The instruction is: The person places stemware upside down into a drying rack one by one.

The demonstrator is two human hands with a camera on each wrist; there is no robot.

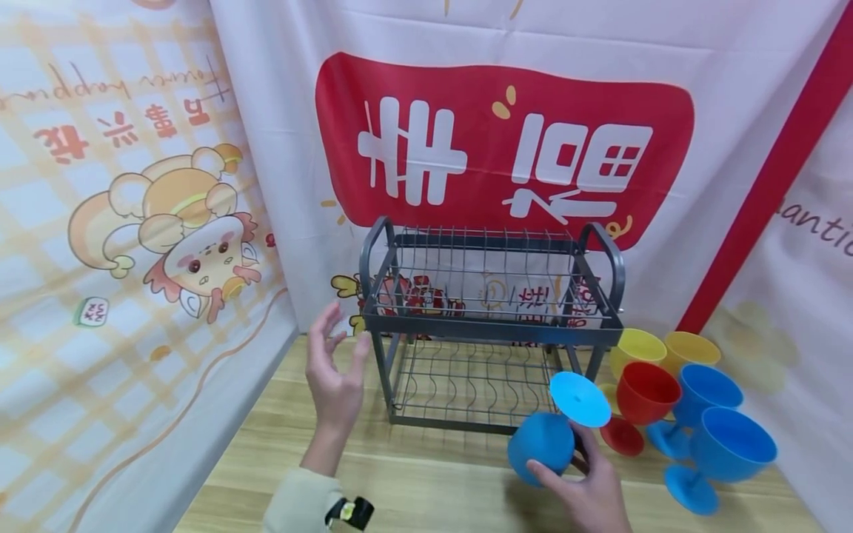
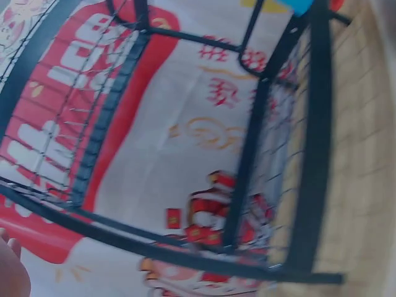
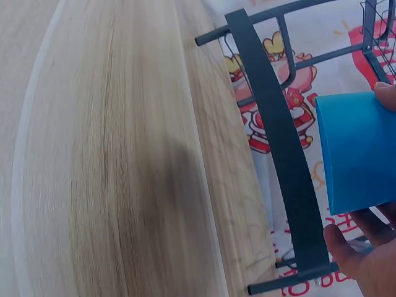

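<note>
My right hand (image 1: 589, 492) grips a blue plastic goblet (image 1: 541, 448) in front of the rack's right end. Its round foot (image 1: 580, 400) points up and its bowl hangs lower, tilted. The right wrist view shows the goblet's bowl (image 3: 357, 154) between thumb and fingers (image 3: 346, 250), overlapping the rack behind it. Beside the left end of a two-tier dark metal dish rack (image 1: 493, 326), my left hand (image 1: 338, 389) is raised with fingers spread and holds nothing. Only a small part of that left hand (image 2: 12, 272) appears in the left wrist view.
Right of the rack, several goblets stand close together: a red goblet (image 1: 648, 392), a yellow goblet (image 1: 636, 348), an orange-yellow goblet (image 1: 693, 348) and two blue ones, the nearer blue goblet (image 1: 733, 448) in front. Printed cloth (image 1: 293, 111) walls the wooden table (image 1: 413, 481) at back and sides.
</note>
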